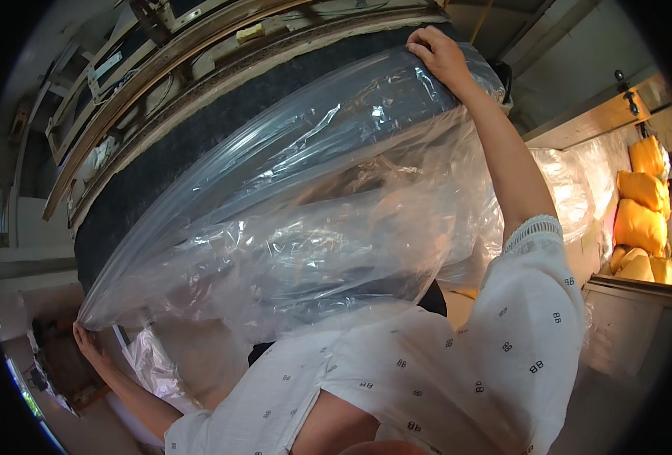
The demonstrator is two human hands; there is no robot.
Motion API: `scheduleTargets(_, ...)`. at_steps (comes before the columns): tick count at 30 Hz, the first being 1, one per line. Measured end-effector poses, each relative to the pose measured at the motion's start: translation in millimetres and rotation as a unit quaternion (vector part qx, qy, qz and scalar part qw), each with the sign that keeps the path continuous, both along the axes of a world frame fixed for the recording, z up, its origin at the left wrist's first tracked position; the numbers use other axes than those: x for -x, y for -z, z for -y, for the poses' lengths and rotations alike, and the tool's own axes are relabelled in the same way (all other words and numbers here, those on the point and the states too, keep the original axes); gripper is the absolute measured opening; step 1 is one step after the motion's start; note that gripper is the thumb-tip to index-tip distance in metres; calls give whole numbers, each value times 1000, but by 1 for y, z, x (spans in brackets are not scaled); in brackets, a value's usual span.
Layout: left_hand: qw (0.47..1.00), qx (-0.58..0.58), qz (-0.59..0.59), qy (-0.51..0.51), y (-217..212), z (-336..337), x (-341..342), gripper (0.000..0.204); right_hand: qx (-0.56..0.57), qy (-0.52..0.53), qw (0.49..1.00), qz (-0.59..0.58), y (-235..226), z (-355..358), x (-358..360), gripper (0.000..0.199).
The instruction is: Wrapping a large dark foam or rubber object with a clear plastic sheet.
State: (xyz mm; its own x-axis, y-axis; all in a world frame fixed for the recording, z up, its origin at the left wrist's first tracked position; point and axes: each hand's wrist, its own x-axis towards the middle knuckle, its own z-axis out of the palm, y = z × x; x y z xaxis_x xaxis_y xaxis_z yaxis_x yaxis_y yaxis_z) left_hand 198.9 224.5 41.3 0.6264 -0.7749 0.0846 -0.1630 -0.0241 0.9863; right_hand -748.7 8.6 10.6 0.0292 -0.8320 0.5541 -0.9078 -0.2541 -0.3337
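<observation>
A wide sheet of clear plastic film [336, 163], creased and shiny, is stretched in front of me over a dark padded table [135, 178]. My left hand [89, 341], low at the far left, is closed on a gathered corner of the film. Reaching out to the far right end of the table, my right hand [440, 59] has its fingers curled closed at the film's far edge. Between the two hands the far edge runs in a long bowed line. The near part of the film hangs in loose folds against my front.
Behind the table run long wooden rails [112, 140] of a frame. At the right, yellow bundles [640, 220] are stacked beside more clear plastic [578, 182]. A crumpled whitish plastic bag [154, 364] hangs at lower left, near a brown wooden piece [67, 356].
</observation>
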Motion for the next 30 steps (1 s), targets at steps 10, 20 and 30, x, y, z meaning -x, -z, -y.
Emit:
scheduleTargets(10,984,154,-9,-91,3,131,-1,29,209,136,950,188,-78,61,8,32)
scheduleTargets(20,951,-8,294,-92,50,261,97,36,49,125,964,231,15,68,65,28)
scheduleTargets(30,937,7,326,-127,51,291,116,37,39,161,984,66,27,103,142,37)
